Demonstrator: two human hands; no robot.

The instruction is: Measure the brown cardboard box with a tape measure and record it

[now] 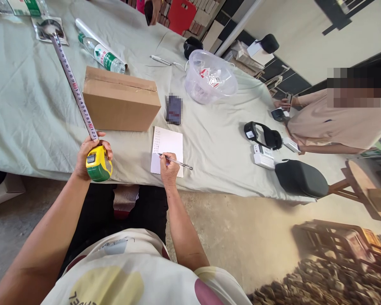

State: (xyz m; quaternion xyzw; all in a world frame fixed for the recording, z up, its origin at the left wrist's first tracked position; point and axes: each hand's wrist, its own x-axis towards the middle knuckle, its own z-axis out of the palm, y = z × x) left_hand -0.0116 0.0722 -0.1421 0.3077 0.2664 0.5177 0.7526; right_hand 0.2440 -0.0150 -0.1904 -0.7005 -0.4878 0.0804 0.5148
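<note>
Left hand (82, 160): fingers wrapped round a tape (99, 166), yellow-and-green case, held at the near edge of the desk (25, 114). Blade (70, 76) drawn out, numbers up, slanting away to the far left, close along the left end of the box (120, 106); could not tell whether it touched. Blade's far end lay at a packet (40, 30).

Right hand (169, 170): fingers closed on a pen (184, 164), tip at the paper (175, 142), by the lower end of a handwritten column down its left side. Figures too small to read. Paper flat on the desk, near edge, right of the box.

Box: brown cardboard, long side toward the writer, between tape and paper. Dark item (174, 110), blurred, just beyond the paper. Bottle (103, 55), green label, lay on its side behind the box, a white roll (90, 31) alongside. Second pen (160, 60) farther back. Clear tub (193, 87) to the right, wrapped things inside.

Right part of desk: black headset (266, 137), white device (263, 157) just beside it. Another person (330, 120), pale pink shirt, sat at that end.
</note>
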